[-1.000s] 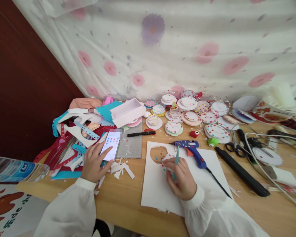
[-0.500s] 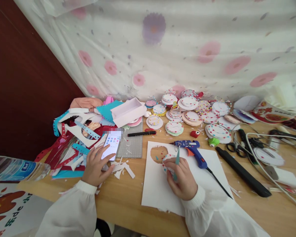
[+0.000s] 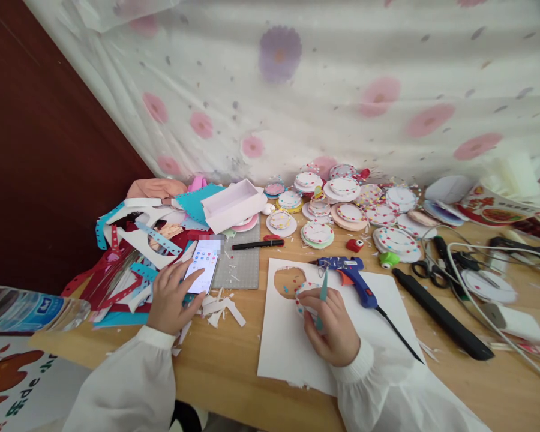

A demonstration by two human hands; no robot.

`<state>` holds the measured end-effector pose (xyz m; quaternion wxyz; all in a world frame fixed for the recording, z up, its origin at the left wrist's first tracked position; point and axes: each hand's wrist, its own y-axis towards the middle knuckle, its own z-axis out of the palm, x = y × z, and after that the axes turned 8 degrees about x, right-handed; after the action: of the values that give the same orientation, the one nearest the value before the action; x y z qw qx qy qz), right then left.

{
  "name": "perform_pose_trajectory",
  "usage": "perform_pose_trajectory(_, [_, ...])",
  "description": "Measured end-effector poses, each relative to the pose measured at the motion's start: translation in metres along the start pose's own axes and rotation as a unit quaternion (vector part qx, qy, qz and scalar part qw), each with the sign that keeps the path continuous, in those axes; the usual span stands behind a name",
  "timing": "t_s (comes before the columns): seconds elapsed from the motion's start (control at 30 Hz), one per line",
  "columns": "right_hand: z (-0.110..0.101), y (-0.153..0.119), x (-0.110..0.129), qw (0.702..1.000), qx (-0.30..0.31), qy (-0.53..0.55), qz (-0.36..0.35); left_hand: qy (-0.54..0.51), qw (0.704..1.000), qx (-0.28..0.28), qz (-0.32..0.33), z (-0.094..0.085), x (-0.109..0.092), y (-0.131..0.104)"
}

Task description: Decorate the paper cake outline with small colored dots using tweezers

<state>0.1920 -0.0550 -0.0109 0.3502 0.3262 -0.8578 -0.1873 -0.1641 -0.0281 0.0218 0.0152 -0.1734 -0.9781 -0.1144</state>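
Flowered curtain (image 3: 324, 120) is hung behind the wooden table (image 3: 238, 372). At left, "de" is printed on a sheet (image 3: 54, 387) below; the blue label (image 3: 48, 305) on a bottle (image 3: 74, 315) can't be read. Next, the phone (image 3: 210, 267) is touched by the left hand (image 3: 171, 300), fingers loosely spread! Over white paper (image 3: 288, 348), a teal tool (image 3: 324, 289) is gripped by the curled right hand (image 3: 335, 324), a dotted disc (image 3: 299, 305) partly hidden by its fingers.
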Motion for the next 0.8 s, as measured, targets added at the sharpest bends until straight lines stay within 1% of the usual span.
perform_pose_trajectory(0.2, [-0.001, -0.002, 0.001, 1.0, 0.0, -0.002, 0.002, 0.001, 1.0, -0.025, -0.017, -0.006, 0.01, -0.011])
perform_pose_trajectory(0.33, [0.0, -0.001, 0.001, 1.0, 0.001, 0.001, -0.003, 0.011, 0.998, -0.041, -0.036, -0.005, 0.016, -0.018])
perform_pose_trajectory(0.47, [0.0, -0.001, 0.001, 1.0, -0.001, 0.001, -0.005, 0.018, 0.998, -0.029, -0.044, -0.003, 0.017, -0.019])
perform_pose_trajectory(0.63, [0.0, -0.002, 0.001, 1.0, 0.0, -0.001, -0.003, 0.019, 0.999, 0.0, -0.045, 0.0, 0.015, -0.016])
perform_pose_trajectory(0.8, [-0.001, -0.002, 0.001, 1.0, -0.001, -0.001, -0.001, 0.007, 0.998, -0.006, -0.066, 0.0, 0.016, -0.016])
